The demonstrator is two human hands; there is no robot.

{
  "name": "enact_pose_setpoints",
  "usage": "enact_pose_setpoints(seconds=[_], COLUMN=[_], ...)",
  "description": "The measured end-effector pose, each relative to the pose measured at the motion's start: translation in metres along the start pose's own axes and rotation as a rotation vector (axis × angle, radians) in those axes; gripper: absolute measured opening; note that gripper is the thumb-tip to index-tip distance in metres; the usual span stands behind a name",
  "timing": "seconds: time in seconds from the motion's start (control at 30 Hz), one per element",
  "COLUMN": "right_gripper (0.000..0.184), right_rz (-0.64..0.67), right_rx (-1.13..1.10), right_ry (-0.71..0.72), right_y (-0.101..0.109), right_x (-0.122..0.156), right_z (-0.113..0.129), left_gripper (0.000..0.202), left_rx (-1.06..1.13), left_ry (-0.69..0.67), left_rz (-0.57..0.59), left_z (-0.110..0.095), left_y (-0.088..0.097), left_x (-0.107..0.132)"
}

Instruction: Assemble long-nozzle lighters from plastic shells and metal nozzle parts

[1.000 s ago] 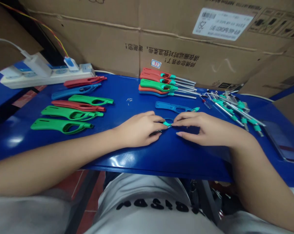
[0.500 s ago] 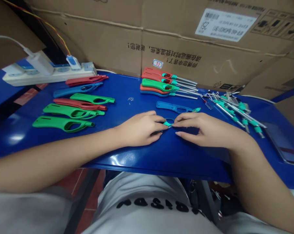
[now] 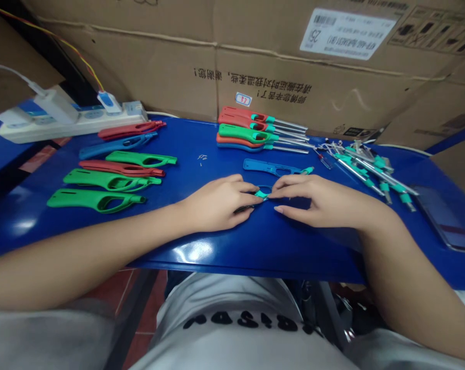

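Observation:
My left hand [image 3: 220,203] lies over a blue lighter shell [image 3: 269,187], fingers closed on it; most of the shell is hidden under the palm. A teal trigger piece [image 3: 261,194] shows at the fingertips, with a dark strip [image 3: 243,208] below them. My right hand [image 3: 313,200] reaches in from the other side, index fingertip touching the metal end beside the teal piece, thumb apart. Just beyond the hands lies another blue shell half [image 3: 273,167] with a teal tip.
Red, blue and green lighter shells [image 3: 97,199] lie at left. Finished-looking lighters [image 3: 248,132] are stacked against a cardboard box [image 3: 171,56]. Metal tubes with teal parts [image 3: 365,167] heap at right, near a phone [image 3: 448,221]. Tiny pins [image 3: 202,158] and a power strip [image 3: 78,123] are also there.
The view has shifted slightly, so things on the table sit a little further left. Both hands keep nearly the same pose on the lighter shell.

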State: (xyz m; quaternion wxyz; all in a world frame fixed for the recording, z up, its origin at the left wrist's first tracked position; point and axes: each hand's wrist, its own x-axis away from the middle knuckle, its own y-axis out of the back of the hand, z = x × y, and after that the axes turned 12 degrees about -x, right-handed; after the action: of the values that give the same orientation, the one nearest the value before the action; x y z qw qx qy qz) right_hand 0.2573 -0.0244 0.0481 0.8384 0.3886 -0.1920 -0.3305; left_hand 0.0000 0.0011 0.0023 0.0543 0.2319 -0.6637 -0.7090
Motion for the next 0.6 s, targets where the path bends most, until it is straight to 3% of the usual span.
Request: enact_pose_setpoints(seconds=[0.6], right_gripper=[0.029], right_rz=[-0.059], right_rx=[-0.083], right_ry=[-0.021], right_y=[-0.004], right_x=[-0.0008], right_z=[-0.0022], left_gripper=[0.029], left_rx=[0.005], left_ry=[0.033], left_rz=[-0.004], left_z=[-0.0015], left_y=[0.0011], left_x=[-0.0002])
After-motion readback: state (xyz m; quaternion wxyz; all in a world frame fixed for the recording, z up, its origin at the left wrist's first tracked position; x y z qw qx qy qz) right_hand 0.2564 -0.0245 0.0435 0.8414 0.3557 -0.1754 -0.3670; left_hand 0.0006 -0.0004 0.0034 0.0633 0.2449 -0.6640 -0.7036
